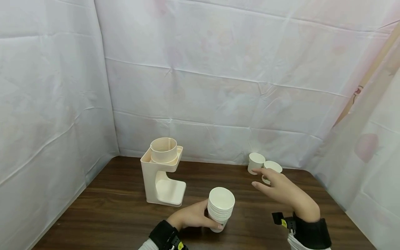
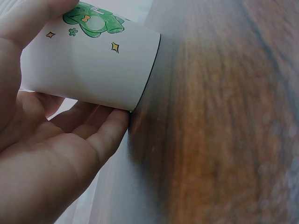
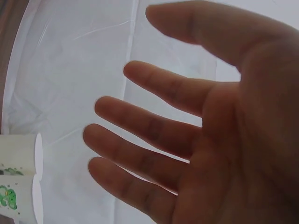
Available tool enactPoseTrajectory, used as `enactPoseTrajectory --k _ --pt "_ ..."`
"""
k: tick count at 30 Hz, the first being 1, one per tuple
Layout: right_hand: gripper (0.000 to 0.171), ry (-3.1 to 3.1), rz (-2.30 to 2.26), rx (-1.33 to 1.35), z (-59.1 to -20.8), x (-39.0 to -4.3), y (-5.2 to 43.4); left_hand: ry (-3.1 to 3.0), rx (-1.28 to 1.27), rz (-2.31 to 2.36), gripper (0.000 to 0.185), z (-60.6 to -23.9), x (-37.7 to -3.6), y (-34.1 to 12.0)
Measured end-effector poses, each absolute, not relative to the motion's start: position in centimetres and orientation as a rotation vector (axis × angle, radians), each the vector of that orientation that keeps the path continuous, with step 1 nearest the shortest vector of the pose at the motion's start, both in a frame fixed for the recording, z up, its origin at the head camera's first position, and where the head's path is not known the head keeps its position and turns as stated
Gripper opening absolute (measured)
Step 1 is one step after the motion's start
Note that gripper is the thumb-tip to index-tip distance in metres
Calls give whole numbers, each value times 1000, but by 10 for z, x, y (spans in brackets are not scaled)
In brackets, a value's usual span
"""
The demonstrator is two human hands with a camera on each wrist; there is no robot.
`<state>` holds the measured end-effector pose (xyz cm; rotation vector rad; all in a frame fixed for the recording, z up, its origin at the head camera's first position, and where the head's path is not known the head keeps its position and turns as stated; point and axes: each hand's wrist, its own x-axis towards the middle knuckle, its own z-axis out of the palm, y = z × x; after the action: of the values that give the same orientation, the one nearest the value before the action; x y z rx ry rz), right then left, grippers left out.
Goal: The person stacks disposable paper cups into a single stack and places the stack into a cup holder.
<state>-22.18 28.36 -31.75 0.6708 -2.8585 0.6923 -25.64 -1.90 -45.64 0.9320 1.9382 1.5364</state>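
A stack of white paper cups [image 1: 220, 207] stands near the front middle of the surface [image 1: 118, 211], mouths up, with several rims nested one over another. The left wrist view shows the lowest cup's wall printed with a green cartoon figure and small yellow sparkles, its base edge meeting the wood. The left hand [image 1: 190, 217] is wrapped round the lower part of the stack, thumb in front and fingers [image 2: 105, 135] curled beneath and behind.

The right hand [image 1: 279, 189] hovers with its fingers straight and spread, holding nothing, just in front of two single cups [image 1: 264, 166] that stand close together at the back right. One of these is partly hidden by the fingertips, and whether the hand touches it cannot be told. In the right wrist view only the cups' edges show at the lower left corner, with a bit of green print.

To the left stands a cream plastic cup dispenser [image 1: 162, 173], a ring-shaped holder on top above an open base.

The surface is dark brown wood grain. White creased sheeting [image 1: 218, 69] hangs on three sides as walls.
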Motion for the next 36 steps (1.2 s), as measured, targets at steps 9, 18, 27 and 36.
enactPoseTrajectory --k 9,18,27,36 --pt "49 -2768 514 557 -326 -234 290 1957 926 1523 70 -456 -257 -19" --pt "51 -2708 472 561 -338 -248 306 1950 937 1512 68 -456 -258 -18" --pt "59 -2708 511 493 -361 -284 343 1939 942 1527 67 -456 -257 -19" --pt "62 -2703 422 443 -369 -309 356 1938 945 1522 68 -456 -256 -21"
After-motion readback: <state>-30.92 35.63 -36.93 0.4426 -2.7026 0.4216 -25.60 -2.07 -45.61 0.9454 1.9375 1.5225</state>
